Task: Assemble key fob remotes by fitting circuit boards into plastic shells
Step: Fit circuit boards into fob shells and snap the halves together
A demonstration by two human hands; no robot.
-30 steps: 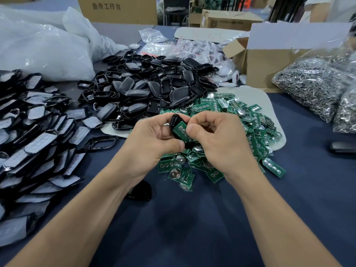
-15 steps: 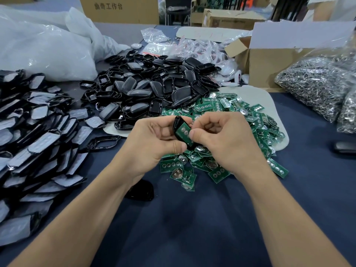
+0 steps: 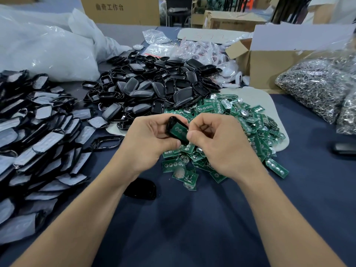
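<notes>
Near end of the black shell [image 3: 170,122] hidden behind both thumbs, circuit board [image 3: 178,132] in it partly covered by the right hand [image 3: 217,147]; left hand [image 3: 146,143] fingertips out of sight behind the shell; flat black piece [image 3: 143,189] partly under the left forearm; dark object [image 3: 344,148] cut by the right edge

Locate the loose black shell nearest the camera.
Head view, lower centre-left: the black shell lies on the blue cloth just below the left hand, left of the green circuit-board pile.

The blue-covered table [image 3: 192,228] carries a heap of black shells [image 3: 154,89], green circuit boards [image 3: 250,128] spilling over a white mat [image 3: 269,105], a cardboard box [image 3: 269,68] and bagged metal rings [image 3: 316,87] to the right.
</notes>
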